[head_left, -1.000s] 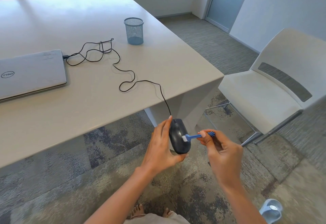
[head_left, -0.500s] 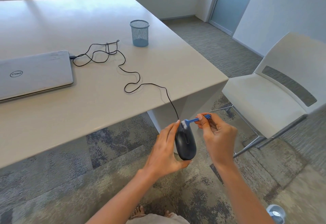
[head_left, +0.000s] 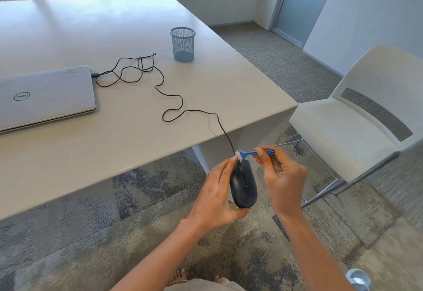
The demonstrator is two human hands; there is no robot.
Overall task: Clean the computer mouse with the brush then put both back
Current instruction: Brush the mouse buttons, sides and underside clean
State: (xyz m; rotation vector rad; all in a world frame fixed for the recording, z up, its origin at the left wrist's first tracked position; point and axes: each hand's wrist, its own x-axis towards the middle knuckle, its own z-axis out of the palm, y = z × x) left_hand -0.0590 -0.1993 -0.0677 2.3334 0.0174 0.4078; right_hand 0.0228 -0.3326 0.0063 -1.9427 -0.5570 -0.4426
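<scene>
A black wired computer mouse (head_left: 243, 184) is held off the table, below its front edge, in my left hand (head_left: 215, 195), thumb under its rear end and fingers along its left side. My right hand (head_left: 280, 175) pinches a small blue brush (head_left: 250, 153) by its handle. The brush's white bristles touch the front tip of the mouse, where the black cable (head_left: 174, 98) leaves it. The cable runs up over the table edge and loops across to a closed grey laptop (head_left: 43, 96).
A blue mesh pen cup (head_left: 182, 44) stands on the white table (head_left: 114, 144) behind the cable loops. A white chair (head_left: 352, 119) stands to the right of the table corner. Patterned carpet lies below, with my feet near the bottom edge.
The brush has moved from the middle of the mouse's top up to its front tip, near the cable. My left hand still holds the mouse in about the same spot.
</scene>
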